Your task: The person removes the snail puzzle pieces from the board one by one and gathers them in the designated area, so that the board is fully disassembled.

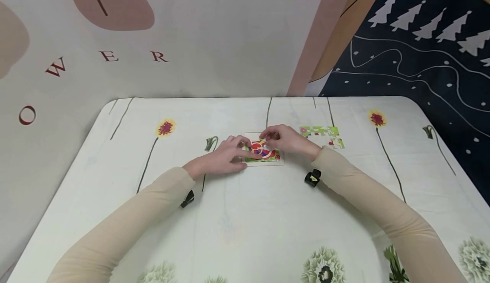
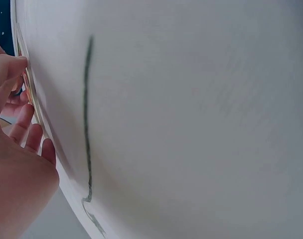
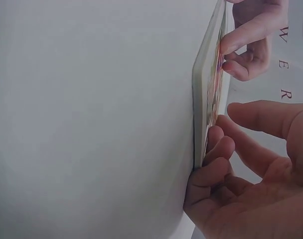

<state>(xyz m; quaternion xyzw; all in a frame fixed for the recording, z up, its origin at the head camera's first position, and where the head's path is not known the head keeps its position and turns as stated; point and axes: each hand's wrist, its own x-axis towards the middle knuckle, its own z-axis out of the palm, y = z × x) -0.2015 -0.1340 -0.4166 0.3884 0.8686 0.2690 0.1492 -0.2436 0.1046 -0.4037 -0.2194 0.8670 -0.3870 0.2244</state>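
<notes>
A small jigsaw puzzle (image 1: 272,158) with a bright red, blue and green picture lies in a pale, thin-rimmed board (image 1: 282,163) on the table. From the left, my left hand (image 1: 225,157) reaches over it, thumb and fingertips resting on the puzzle's left side. My right hand (image 1: 286,139) comes in from the right at the upper part, fingers bent. In the right wrist view, the right thumb (image 3: 251,113) stands apart from the fingers (image 3: 216,172), which touch the board's edge. No piece shows between them. The left wrist view catches the board only as a thin edge.
Right of the board, joined green jigsaw pieces (image 1: 319,131) form a strip, with further pieces (image 1: 337,142) below its right end. A white tablecloth (image 1: 245,215) with printed flowers covers the table. A light printed wall (image 1: 229,40) rises behind. Each wrist carries a black device (image 1: 313,178).
</notes>
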